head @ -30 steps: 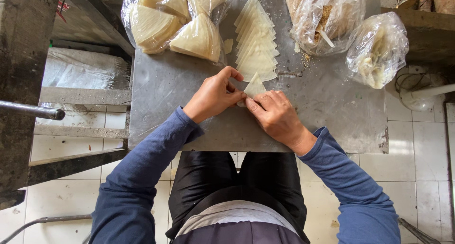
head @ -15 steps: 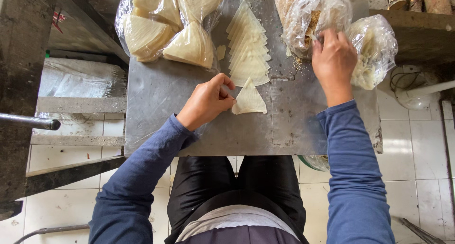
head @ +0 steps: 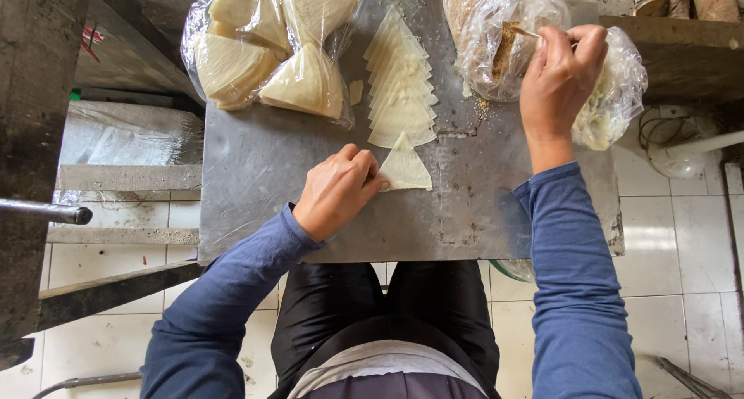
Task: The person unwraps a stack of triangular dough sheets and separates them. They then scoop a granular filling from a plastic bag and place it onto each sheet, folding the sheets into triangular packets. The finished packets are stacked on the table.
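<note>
My left hand [head: 337, 191] pins the triangular wrapper [head: 405, 168] flat, right hand [head: 559, 77] pinches a stick [head: 525, 33] in the filling bag [head: 504, 38]; filling may spill onto the table [head: 263, 166].

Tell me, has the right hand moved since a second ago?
Yes. The right hand left the folded wrapper and went up and right across the metal table to the bag of brown filling.

sleeves: long, blue, snug at both wrists | hands: left hand [head: 337, 190], right hand [head: 559, 73], bare, no rings visible | legs: black trousers | waist: pale garment, possibly an apron
</note>
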